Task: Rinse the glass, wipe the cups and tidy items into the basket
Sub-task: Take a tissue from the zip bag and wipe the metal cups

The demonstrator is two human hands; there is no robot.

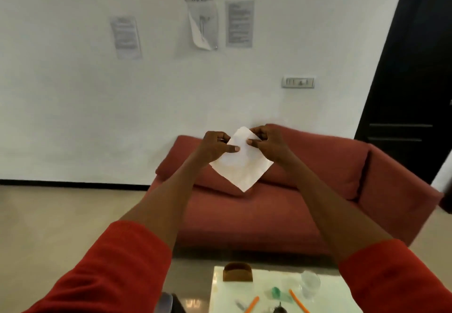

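Clear drinking glass (310,285) standing upright on the white glossy table (220,295), low in view and well below the hands, untouched. Both grips closed in a pinch: left hand (216,145) and right hand (265,141) each holding, thumb against fingers, the top corner of a thin white square paper napkin (241,166), raised in the air in front of the red fabric sofa (318,190) and hanging as a diamond, one point down. Soft, creased, matte sheet, seemingly being pulled open; likely meant for wiping. Red sleeves (117,263) pushed up the forearms. On the table near the glass: a brown curved holder (237,273), two orange sticks (252,304), something small and green (276,292), a dark item at the bottom edge too cut off to name. No cups and no basket in view. By the look of it, early on: whether the glass is rinsed cannot be told, nothing gathered, wiping and tidying still ahead.
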